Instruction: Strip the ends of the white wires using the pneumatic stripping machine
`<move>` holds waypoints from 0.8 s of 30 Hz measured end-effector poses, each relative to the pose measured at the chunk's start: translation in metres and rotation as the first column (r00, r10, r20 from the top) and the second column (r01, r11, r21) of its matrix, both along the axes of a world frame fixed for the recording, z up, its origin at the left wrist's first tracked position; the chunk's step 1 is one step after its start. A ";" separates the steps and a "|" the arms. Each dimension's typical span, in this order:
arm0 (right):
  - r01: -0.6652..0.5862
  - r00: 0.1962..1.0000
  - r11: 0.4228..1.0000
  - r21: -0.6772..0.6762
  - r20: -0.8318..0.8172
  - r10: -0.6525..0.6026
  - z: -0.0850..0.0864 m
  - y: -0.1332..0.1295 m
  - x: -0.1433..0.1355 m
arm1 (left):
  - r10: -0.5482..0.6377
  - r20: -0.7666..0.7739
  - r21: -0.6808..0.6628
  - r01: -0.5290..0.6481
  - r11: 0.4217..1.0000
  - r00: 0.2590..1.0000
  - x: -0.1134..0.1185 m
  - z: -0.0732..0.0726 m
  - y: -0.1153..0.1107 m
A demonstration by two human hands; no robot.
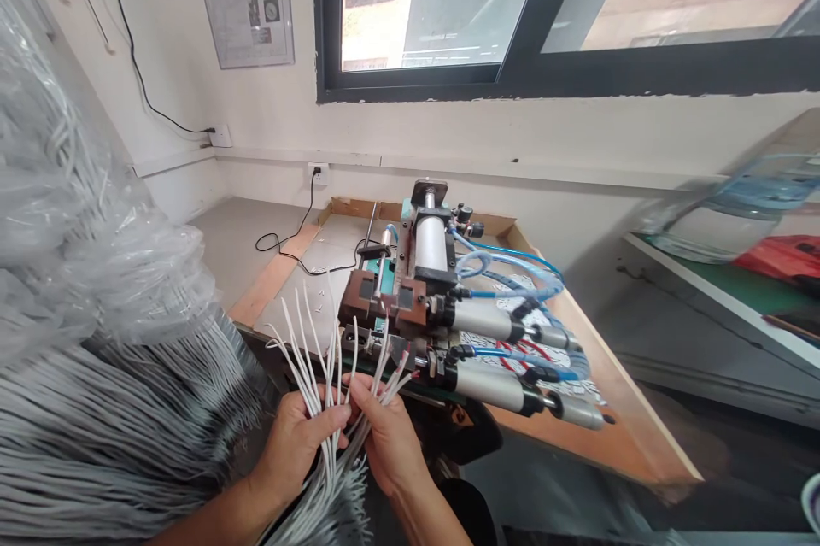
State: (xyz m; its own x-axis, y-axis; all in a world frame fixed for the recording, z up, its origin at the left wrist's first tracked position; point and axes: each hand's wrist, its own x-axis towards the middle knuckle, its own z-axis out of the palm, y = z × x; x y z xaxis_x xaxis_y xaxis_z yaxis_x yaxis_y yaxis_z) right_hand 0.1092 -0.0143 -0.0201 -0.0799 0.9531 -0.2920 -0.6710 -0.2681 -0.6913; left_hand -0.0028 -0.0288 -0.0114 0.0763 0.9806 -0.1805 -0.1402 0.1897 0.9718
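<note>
Thin white-grey cables [330, 452] fan upward in a loose bunch, held between both hands in front of me. My left hand [301, 435] is closed around the left part of the bunch, thumb pressed across the cables. My right hand [388, 431] pinches the right part, where several cable ends show reddish tips. Just beyond the cable ends stands a pneumatic machine [407, 298] with brown jaw blocks and silver cylinders [483, 315]. The lower lengths of the bunch hang down between my forearms.
A large pile of grey cables [128, 435], partly under clear plastic [83, 187], fills the left side. Blue air hoses [512, 264] run behind the cylinders, inside a wooden-edged tray [641, 409]. A green-topped shelf [723, 290] at right carries a large water bottle [717, 213].
</note>
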 end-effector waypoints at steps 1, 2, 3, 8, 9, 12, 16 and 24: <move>0.043 0.999 0.999 0.018 0.014 -0.043 -0.001 -0.001 -0.001 | -0.004 -0.004 0.007 0.004 1.000 1.000 0.000 0.000 0.000; 0.091 0.996 0.995 0.036 0.023 -0.091 -0.001 -0.002 -0.001 | -0.003 -0.004 0.020 0.003 1.000 1.000 0.000 0.000 0.001; 0.137 0.990 0.989 0.046 0.031 -0.139 -0.002 -0.002 -0.001 | 0.004 -0.003 0.035 -0.004 0.999 1.000 0.000 0.000 0.001; 0.313 0.948 0.950 -0.009 0.060 -0.312 -0.005 0.004 -0.002 | 0.097 0.013 -0.001 -0.097 0.995 0.995 0.001 -0.002 0.002; 0.330 0.943 0.944 -0.017 0.058 -0.328 -0.006 0.006 -0.002 | 0.109 0.021 -0.020 -0.109 0.994 0.994 0.001 -0.002 0.002; 0.355 0.935 0.934 -0.052 0.045 -0.352 -0.006 0.011 -0.003 | 0.127 0.043 -0.051 -0.125 0.991 0.991 0.001 -0.002 0.000; 0.348 0.937 0.931 -0.109 0.025 -0.348 -0.005 0.015 -0.003 | 0.124 0.051 -0.052 -0.121 0.991 0.991 0.002 0.001 0.000; 0.288 0.947 0.933 -0.215 -0.080 -0.311 0.002 0.021 -0.003 | 0.100 0.049 -0.039 -0.098 0.994 0.994 0.001 0.005 0.003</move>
State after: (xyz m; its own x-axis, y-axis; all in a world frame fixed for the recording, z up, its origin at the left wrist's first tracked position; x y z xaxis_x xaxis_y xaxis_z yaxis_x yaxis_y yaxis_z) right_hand 0.1064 0.0062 -0.0185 0.1572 0.8614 -0.4829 -0.8107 -0.1667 -0.5612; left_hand -0.0015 -0.0256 -0.0068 -0.0110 0.9767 -0.2144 -0.2087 0.2075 0.9557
